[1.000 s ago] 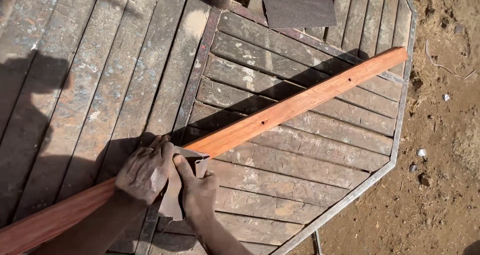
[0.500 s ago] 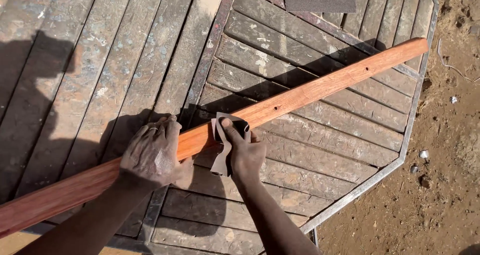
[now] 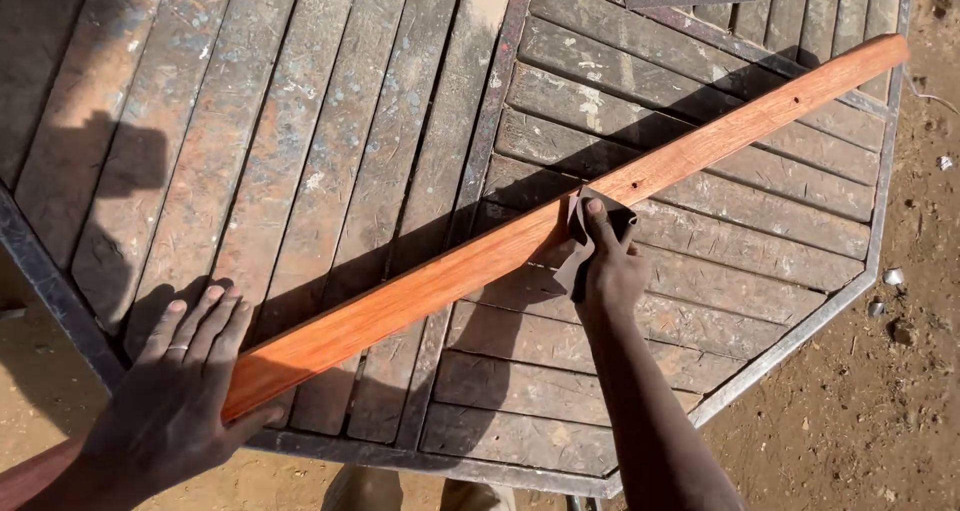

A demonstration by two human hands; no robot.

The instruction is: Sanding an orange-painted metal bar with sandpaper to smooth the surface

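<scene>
Reddish-orange wood batten (image 3: pixel 560 226), long and smooth-faced, lies diagonally across the slatted wooden table (image 3: pixel 330 121), near-left end to far-right corner. Right hand (image 3: pixel 608 266) clamps a folded grey sandpaper sheet (image 3: pixel 585 236) against the batten's mid-length edge. Left hand (image 3: pixel 180 381) lies flat, fingers spread, grasping nothing, bracing the near-left end. Slats weathered, paint-flecked; metal-framed octagonal rim. Sandy ground (image 3: pixel 880 401) beyond the right edge.

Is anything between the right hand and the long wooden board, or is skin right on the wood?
Yes: a folded sheet of sandpaper lies between the right hand and the wooden board, pressed against its near edge. The left hand rests bare on the board's near end, with nothing between them.
</scene>
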